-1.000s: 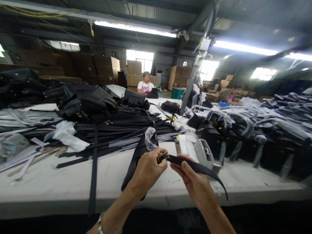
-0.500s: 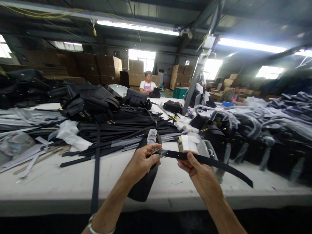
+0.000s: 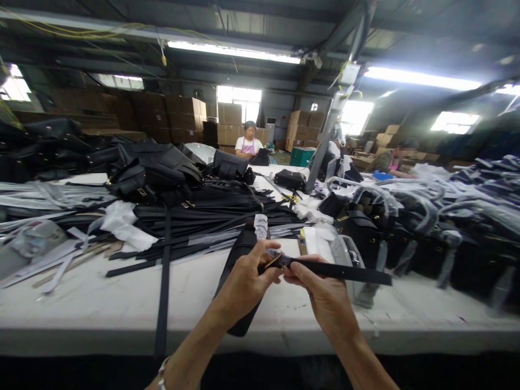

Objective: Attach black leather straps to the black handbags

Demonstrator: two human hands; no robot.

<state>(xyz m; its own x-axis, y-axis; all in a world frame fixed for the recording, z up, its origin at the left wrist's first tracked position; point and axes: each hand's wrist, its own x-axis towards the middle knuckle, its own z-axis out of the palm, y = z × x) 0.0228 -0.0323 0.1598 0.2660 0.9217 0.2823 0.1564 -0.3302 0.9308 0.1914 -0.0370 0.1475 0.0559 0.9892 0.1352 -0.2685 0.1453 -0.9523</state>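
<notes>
My left hand is closed around the gold buckle at the end of a black bag that hangs over the table edge. My right hand pinches a narrow black strap right at the buckle. The strap runs out level to the right, its free end in the air. A strip of clear plastic wrap sticks up from the bag just behind my hands.
The white table carries a heap of black straps, black bags at the back left and plastic-wrapped bags along the right. One strap hangs over the front edge. A person sits across the table; another is farther right.
My right hand has slid left along the strap up to the buckle. The strap's free end has risen from drooping to level, and less of it sticks out to the right.
</notes>
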